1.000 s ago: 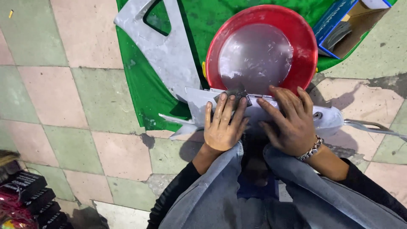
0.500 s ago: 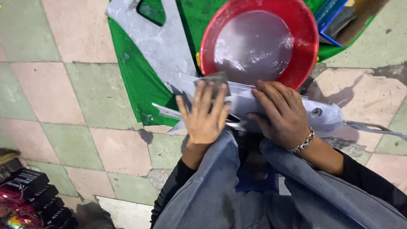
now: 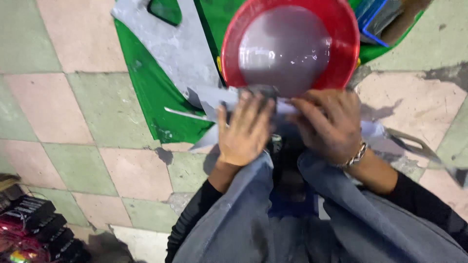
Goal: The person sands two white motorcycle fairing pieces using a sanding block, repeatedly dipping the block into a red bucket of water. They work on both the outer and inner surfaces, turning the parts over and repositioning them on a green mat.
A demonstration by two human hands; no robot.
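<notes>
A long grey metal piece (image 3: 209, 100) lies across in front of my knees, just below a red basin (image 3: 341, 29) of cloudy grey water. My left hand (image 3: 243, 129) presses flat on it, fingers spread over a small dark pad (image 3: 258, 91) under the fingertips. My right hand (image 3: 329, 124), with a metal bracelet on the wrist, rests on the same piece to the right. The frame is blurred, so how the fingers grip is unclear.
A second grey cut-out metal sheet (image 3: 165, 44) lies on a green plastic sheet (image 3: 146, 92) over the pink and green tiled floor (image 3: 73, 112). A blue box (image 3: 373, 14) sits top right. Dark packets (image 3: 34, 224) lie bottom left.
Both hands have slid forward along the metal piece toward the basin, and the dark pad went with the left fingertips. The view has shifted closer to the basin.
</notes>
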